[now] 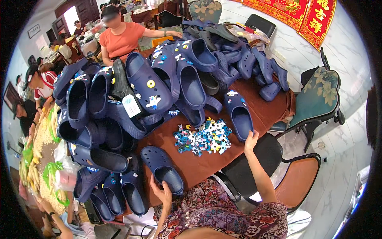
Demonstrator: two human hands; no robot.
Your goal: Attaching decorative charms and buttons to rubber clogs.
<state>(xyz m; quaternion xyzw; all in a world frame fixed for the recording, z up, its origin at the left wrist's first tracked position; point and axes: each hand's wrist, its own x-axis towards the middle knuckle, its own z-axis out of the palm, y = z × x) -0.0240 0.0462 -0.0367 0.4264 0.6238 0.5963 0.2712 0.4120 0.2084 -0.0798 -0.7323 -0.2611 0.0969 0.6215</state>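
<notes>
Clogs in navy cover most of the tabletop (274, 113), many in the heap (159, 75) already wearing charms. My left hand (162, 194) rests its open grip against the heel of a plain clog (162, 169) at the near edge, no charms on it yet as far as I see. My right hand (250, 140), fingers loosely apart, touches the heel of another clog (238, 115) carrying a few. Between them lies a charm pile (203, 137), so I judge plenty remains.
</notes>
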